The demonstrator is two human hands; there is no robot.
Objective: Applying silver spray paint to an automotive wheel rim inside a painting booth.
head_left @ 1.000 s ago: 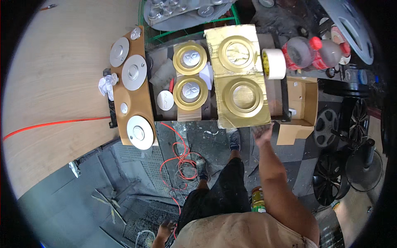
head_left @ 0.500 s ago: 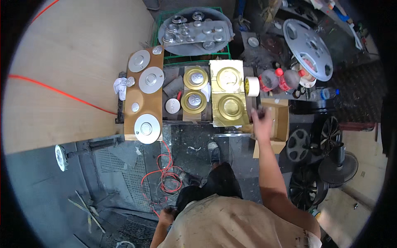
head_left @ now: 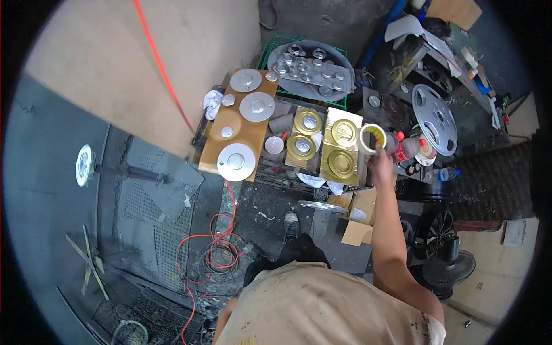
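Note:
My right hand [head_left: 380,167] reaches over the bench's right end, its fingers closed on the lower edge of a roll of tape [head_left: 364,139]. The roll is tilted, so its open ring shows. Just left of it, a gold-coloured cardboard sheet [head_left: 357,119] carries two gold round caps [head_left: 342,164]. Further left, two gold caps with silver centres [head_left: 301,147] lie on a smaller piece of cardboard. To the right of the roll are plastic bottles with red tops [head_left: 407,148]. My left hand is out of sight; only part of that arm shows beside my body.
Silver discs [head_left: 236,162] lie on a brown board [head_left: 214,152] at left. Behind the bench, a round tray [head_left: 284,84] bears several small metal caps. A silver wheel cover [head_left: 435,119] leans at right. Open cardboard boxes [head_left: 363,202] sit below my right arm; a red hose [head_left: 221,247] coils on the floor.
My right hand has moved up from above the cardboard box to the tape roll and taken hold of it. The roll has tipped. My left hand has gone from view, and the whole view has turned.

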